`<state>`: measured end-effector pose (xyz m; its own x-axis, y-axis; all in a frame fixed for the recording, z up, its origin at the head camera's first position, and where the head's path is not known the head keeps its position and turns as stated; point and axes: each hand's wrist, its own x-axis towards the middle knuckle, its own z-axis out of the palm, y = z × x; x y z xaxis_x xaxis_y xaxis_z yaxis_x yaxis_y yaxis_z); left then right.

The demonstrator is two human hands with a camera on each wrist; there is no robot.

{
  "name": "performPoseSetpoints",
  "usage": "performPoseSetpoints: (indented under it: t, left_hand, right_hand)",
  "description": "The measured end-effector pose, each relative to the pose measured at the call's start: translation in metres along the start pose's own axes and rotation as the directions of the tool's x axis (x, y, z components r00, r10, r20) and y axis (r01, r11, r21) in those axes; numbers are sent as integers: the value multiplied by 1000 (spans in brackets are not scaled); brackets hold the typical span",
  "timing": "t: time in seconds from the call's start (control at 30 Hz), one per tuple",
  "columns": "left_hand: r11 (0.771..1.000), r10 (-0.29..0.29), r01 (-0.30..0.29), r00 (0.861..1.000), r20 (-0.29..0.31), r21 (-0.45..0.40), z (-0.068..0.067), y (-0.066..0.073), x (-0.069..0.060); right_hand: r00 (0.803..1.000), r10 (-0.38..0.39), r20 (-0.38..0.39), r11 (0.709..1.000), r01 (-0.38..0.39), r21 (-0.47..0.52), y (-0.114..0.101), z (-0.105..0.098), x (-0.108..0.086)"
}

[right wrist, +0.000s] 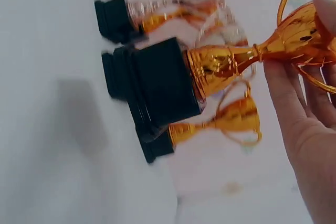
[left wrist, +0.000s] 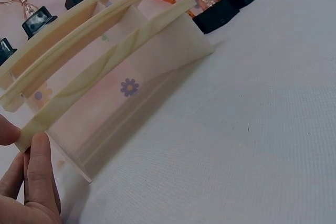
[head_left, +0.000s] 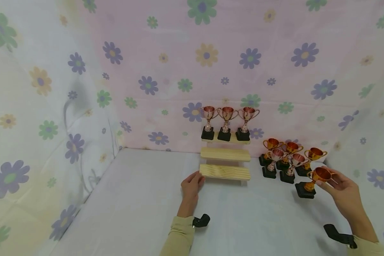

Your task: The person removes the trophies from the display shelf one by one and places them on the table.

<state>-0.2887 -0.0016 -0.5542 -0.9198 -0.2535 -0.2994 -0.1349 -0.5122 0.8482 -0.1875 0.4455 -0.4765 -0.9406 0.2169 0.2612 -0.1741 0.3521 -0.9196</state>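
My right hand (head_left: 347, 193) grips a gold trophy cup (head_left: 321, 175) by its bowl, thumb on one side and fingers on the other. Its black base (right wrist: 163, 85) hangs over the table, slightly tilted. My left hand (head_left: 191, 186) pinches the left end of the lowest wooden shelf (head_left: 225, 172) of a three-step stand; in the left wrist view thumb and fingers (left wrist: 39, 169) hold the board's corner. Three rose-gold trophies (head_left: 226, 115) stand in a row on the top shelf. The middle shelf (head_left: 225, 154) and lowest shelf are bare.
Right of the stand, two rose-gold trophies (head_left: 276, 156) stand in front of several gold trophies (head_left: 314, 154), close together on the white table (head_left: 131, 199). Flower-patterned cloth (head_left: 166, 67) rises behind and along both sides.
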Motion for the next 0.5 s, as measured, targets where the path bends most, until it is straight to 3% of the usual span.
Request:
performPoseSetpoints:
  t: [0.2,0.37,0.5]
  left_hand:
    - [1000,-13,13,1000,-11,3,0,0,1]
    - [1000,-7,7,1000,0,-17,0,-1,1]
    - [1000,-5,5,1000,8,-29,-1,-2,1]
  right_hand:
    - [998,38,-50,998,-35,59,15,-19,13]
    - [995,94,-37,991,-97,-96,25,-23,25]
    - [992,123,-5,984,-123,-129,31,-25,34]
